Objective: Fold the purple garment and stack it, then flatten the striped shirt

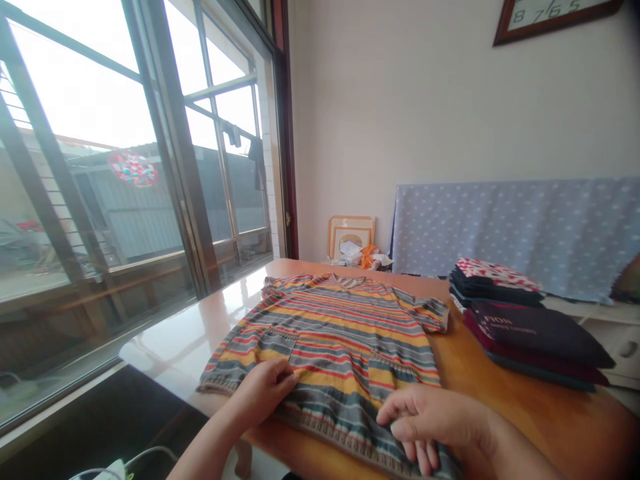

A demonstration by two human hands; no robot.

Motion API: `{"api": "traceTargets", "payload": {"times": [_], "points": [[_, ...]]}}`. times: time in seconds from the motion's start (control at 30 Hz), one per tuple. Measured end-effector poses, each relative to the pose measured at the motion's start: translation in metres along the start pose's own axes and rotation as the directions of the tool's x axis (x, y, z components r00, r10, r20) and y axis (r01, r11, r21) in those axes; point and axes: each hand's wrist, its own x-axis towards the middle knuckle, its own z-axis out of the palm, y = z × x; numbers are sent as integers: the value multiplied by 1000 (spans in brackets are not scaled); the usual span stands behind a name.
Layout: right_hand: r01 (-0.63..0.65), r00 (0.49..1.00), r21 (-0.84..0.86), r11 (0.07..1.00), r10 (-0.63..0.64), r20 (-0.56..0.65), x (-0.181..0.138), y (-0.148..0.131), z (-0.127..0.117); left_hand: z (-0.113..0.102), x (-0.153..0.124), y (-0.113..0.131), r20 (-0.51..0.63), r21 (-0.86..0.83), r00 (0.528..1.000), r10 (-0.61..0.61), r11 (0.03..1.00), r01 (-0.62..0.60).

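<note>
A short-sleeved striped shirt (330, 327) in grey, yellow, red and dark green lies spread on the wooden table, its neckline at the far side and its patterned hem toward me. Two pockets show on its front. At the lower left of the shirt, below the left pocket, my left hand (267, 388) rests with its fingers curled and pressed together on the fabric. Over the lower right part, near the hem, my right hand (433, 421) is turned sideways, fingers apart and holding nothing. Whether its lower fingertips touch the cloth is hard to tell.
Stacked folded clothes (535, 333) sit on the table's (440, 290) right side. Behind them hangs a pale blue dotted cloth (500, 227). Windows (150, 167) line the left. Frames (350, 230) and crumpled wrappers lean by the far wall. A white cable (150, 450) lies at lower left.
</note>
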Motion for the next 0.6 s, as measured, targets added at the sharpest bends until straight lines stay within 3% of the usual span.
{"api": "traceTargets", "payload": {"times": [0.17, 0.33, 0.6], "points": [[26, 996, 37, 999, -23, -83, 1, -1, -2, -4, 1, -3, -103, 31, 995, -8, 999, 12], [7, 994, 51, 999, -2, -110, 2, 1, -4, -9, 1, -13, -103, 3, 994, -46, 999, 47], [8, 982, 119, 993, 15, -188, 2, 10, -5, -22, -13, -50, -220, 64, 971, -95, 992, 112]]}}
